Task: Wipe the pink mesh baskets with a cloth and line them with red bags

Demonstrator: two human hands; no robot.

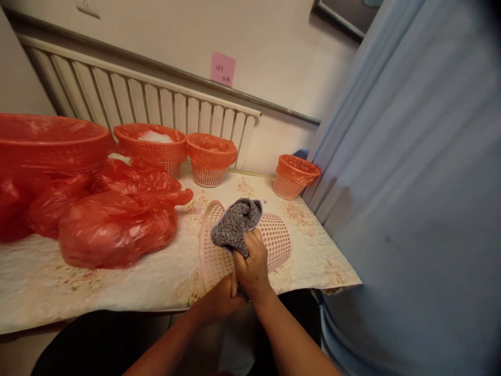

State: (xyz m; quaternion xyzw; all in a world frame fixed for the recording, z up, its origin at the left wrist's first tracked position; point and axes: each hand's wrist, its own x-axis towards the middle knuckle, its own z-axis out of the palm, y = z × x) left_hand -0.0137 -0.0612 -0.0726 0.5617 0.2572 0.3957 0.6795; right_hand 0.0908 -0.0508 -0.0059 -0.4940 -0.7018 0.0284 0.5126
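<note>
A speckled grey cloth (237,222) bunches up out of my right hand (253,261), whose fingers are wrapped tightly round it. Just below and to the left, my left hand (225,296) is closed too, pressed near the right one. A bit of dark fabric shows under the hands, so the left appears to grip the cloth's lower end, though its fingers are mostly hidden. Behind the hands a pink perforated plastic basket (277,240) lies on its side, its wide rim to the left and its base to the right.
A floral-covered table (188,282) holds tied red plastic bags (121,224) at left. Along the back stand red-lined baskets (209,175), one with white material inside, and another lined basket (289,183) at right. A radiator (148,102) is behind; a blue curtain (391,198) hangs at right.
</note>
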